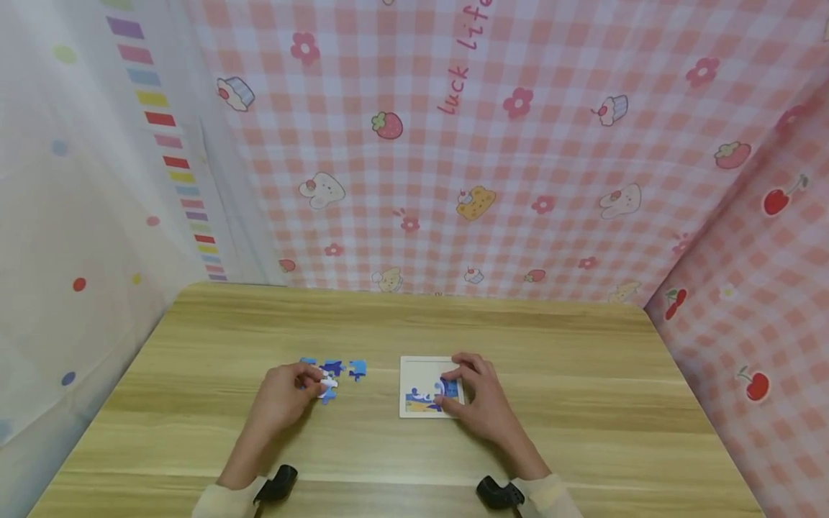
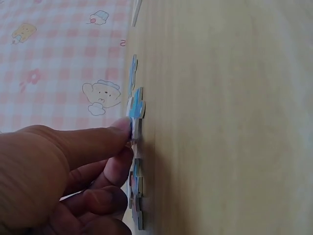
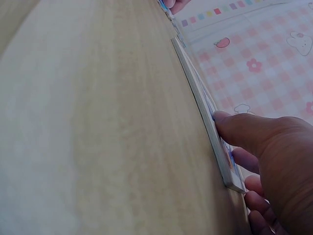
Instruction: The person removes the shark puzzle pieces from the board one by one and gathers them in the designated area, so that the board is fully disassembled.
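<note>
While pinching a loose puzzle piece [image 1: 327,385] on the counter [image 1: 557,432] with left hand [image 1: 285,394], pressing right hand [image 1: 481,399] fingertips onto the puzzle tray [image 1: 414,374]; probably needing alignment before seating.

Two hands [image 1: 285,396] [image 1: 479,399], one puzzle tray [image 1: 414,374], several loose blue puzzle pieces [image 1: 333,370], one table [image 1: 583,403].

A makeshift play corner in a home, screened off by printed cloth

Pink gingham fabric [image 1: 518,158] with strawberries, cupcakes and rabbits hangs behind a wooden table [image 1: 583,403]; to the table's left hangs a pale sheet [image 1: 78,216] with coloured dots and stripes, and a small jigsaw tray [image 1: 421,385] lies on the tabletop.
</note>
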{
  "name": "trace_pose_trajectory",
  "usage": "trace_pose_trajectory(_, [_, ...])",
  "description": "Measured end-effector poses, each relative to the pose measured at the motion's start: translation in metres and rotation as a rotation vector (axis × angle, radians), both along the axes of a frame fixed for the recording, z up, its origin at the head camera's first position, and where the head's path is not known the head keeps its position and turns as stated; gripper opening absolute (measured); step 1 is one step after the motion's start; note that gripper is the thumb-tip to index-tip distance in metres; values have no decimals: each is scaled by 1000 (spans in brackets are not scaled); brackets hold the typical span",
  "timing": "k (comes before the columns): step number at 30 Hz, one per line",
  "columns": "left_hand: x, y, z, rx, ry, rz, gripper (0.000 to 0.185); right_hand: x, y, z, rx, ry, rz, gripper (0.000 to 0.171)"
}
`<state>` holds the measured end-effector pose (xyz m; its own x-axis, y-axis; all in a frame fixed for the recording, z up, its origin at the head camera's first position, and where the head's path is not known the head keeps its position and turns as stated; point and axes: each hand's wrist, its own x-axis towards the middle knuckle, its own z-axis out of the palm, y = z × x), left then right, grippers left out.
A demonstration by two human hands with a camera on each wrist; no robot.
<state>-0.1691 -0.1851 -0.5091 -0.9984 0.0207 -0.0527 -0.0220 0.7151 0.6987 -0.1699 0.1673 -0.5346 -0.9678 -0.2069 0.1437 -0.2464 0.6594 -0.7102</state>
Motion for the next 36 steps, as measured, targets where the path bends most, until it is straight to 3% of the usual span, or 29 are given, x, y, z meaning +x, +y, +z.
trace_pose_trajectory(16, [2, 3, 0, -52, 1, 4, 6, -1, 1, -3, 12, 13, 6, 36])
trace_pose_trajectory(36, [-1, 1, 0, -107, 126, -12, 4, 0, 0, -2, 16, 32, 21, 35])
